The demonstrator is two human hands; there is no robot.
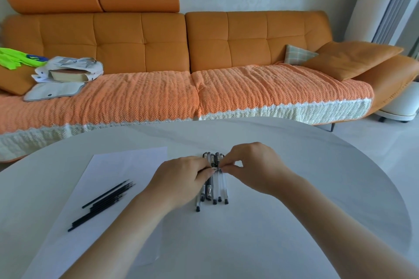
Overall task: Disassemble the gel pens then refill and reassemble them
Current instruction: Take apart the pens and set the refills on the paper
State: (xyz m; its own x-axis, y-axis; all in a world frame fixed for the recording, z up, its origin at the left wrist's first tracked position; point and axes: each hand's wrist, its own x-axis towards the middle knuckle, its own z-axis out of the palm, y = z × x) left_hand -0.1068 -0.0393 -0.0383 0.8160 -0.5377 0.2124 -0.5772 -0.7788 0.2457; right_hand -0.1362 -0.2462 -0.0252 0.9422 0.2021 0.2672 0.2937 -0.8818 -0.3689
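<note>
Orange sofa (pixel 163 41), upper frame, under an orange throw (pixel 136 102) edged cream; neon-green cloth (pixel 13 58), far left; pale checked cushion (pixel 298 55), right. White desk (pixel 294 188), lower frame: white paper (pixel 113 165), black refills (pixel 102 204), clear gel pens (pixel 220 186) with black ends.

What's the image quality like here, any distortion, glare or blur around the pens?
Head view: wide-angle distortion bows the table rim and the sofa. Head view: the light is soft and even, with only faint shadows under the left hand and right hand, and no glare. Head view: the gel pens are small and slightly soft, their print unreadable.
</note>
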